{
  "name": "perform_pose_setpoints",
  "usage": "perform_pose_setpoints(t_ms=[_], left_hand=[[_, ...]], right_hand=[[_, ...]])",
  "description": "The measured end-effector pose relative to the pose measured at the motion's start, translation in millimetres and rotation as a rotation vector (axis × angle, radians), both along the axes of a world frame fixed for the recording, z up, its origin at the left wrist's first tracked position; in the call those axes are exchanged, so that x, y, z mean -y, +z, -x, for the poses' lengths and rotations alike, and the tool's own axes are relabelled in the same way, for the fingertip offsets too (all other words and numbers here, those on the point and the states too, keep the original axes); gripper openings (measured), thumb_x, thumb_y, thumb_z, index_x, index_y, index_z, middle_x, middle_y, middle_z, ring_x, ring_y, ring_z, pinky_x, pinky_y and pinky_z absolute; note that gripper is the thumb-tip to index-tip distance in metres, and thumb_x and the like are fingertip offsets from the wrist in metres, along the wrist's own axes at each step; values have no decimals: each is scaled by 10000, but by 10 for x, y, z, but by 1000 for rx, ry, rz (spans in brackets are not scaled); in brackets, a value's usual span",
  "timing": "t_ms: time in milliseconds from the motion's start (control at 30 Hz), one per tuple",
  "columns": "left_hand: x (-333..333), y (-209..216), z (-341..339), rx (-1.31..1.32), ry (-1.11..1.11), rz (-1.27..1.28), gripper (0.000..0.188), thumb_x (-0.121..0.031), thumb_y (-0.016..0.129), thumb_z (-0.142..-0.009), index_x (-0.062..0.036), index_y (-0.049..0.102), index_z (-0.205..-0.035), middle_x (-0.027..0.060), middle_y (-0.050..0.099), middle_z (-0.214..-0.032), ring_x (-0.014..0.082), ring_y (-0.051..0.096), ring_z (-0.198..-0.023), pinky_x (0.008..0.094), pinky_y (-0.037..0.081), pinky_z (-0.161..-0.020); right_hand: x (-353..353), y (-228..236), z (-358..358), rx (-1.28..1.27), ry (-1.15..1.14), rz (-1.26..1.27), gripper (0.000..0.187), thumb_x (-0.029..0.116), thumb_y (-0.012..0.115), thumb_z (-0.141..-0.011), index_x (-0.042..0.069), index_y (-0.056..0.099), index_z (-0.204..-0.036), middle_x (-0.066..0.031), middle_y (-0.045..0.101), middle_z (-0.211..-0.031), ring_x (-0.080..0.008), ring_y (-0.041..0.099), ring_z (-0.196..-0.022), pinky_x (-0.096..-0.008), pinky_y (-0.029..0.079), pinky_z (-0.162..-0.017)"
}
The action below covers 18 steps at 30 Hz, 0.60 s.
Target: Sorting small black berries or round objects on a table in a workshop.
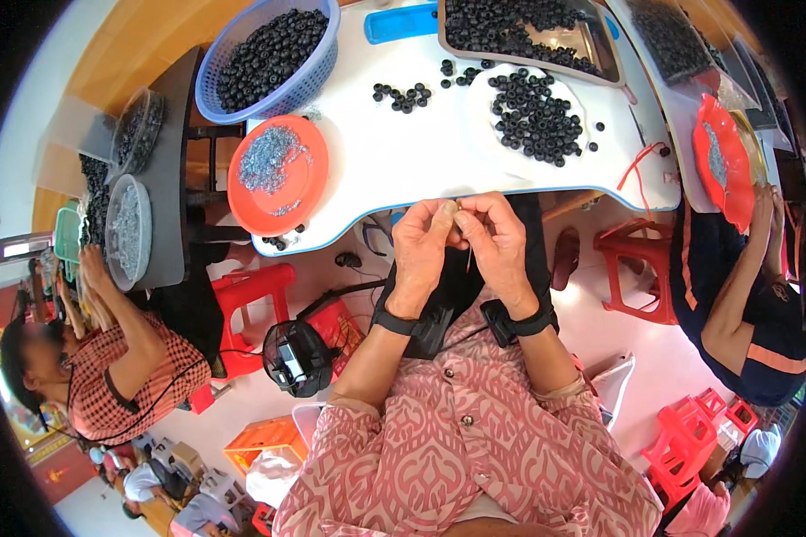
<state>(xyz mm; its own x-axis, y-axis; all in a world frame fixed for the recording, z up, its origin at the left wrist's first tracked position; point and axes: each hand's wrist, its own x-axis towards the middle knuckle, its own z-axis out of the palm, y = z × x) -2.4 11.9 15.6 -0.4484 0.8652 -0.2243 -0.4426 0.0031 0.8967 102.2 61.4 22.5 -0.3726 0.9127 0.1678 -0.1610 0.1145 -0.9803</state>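
My left hand (pixel 421 248) and my right hand (pixel 496 251) meet fingertip to fingertip just off the near edge of the white table (pixel 394 170). Both are closed in a pinch on something tiny that the fingers mostly hide. A thin reddish strand (pixel 469 261) dangles below them. Ahead on the right, black beads (pixel 533 116) lie spread on a white plate (pixel 485 148). Loose black beads (pixel 405 97) sit on the tabletop farther left. An orange-red plate (pixel 238 202) on the left bears small clear bluish beads (pixel 273 161).
A blue basket (pixel 208 85) of black beads stands far left. At the back are a metal tray (pixel 611 54) of black beads and a blue tray (pixel 394 24). Red cord (pixel 634 170) lies by the right edge. Co-workers sit on both sides; red stools (pixel 636 268) stand nearby.
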Motion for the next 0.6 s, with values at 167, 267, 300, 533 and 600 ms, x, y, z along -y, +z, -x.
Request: perform_pose_setpoints(t_ms=[167,267,300,533,600], left_hand=[[-41,42,0,5,-112,18,190,-161,581,-976,16,652,-978,23,630,-789,70,548,-627,239,527,-582],[-51,80,76,-46,-123,40,203,-161,575,-977,27,651,-965,23,631,-770,64,555,-586,225,513,-545],[-78,141,111,-122,-129,66,213,-171,578,-974,29,652,-972,30,639,-780,72,571,-591,225,512,-550],[-407,228,735,-539,-3,176,202,-168,638,-925,13,672,-1008,50,663,-819,106,611,-656,244,481,-601],[-531,159,914,-810,59,131,162,-117,623,-902,19,678,-970,116,661,-829,195,627,-684,305,492,-625]], right_hand=[[-49,-87,-102,27,-34,19,59,35,616,-927,-16,599,-949,-14,567,-832,-65,540,-687,-208,465,-606],[-47,-81,-72,-10,-28,103,54,40,616,-929,-10,598,-941,-7,564,-824,-65,534,-688,-207,458,-624],[-49,-58,-82,17,-42,91,56,41,621,-926,-9,598,-938,-6,567,-828,-58,526,-678,-198,447,-616],[-73,-127,-90,28,-23,127,63,44,641,-916,-3,601,-932,3,561,-804,-47,501,-649,-190,425,-589],[-83,-142,-87,33,-25,128,62,44,644,-914,0,602,-928,5,564,-801,-44,501,-651,-189,423,-589]])
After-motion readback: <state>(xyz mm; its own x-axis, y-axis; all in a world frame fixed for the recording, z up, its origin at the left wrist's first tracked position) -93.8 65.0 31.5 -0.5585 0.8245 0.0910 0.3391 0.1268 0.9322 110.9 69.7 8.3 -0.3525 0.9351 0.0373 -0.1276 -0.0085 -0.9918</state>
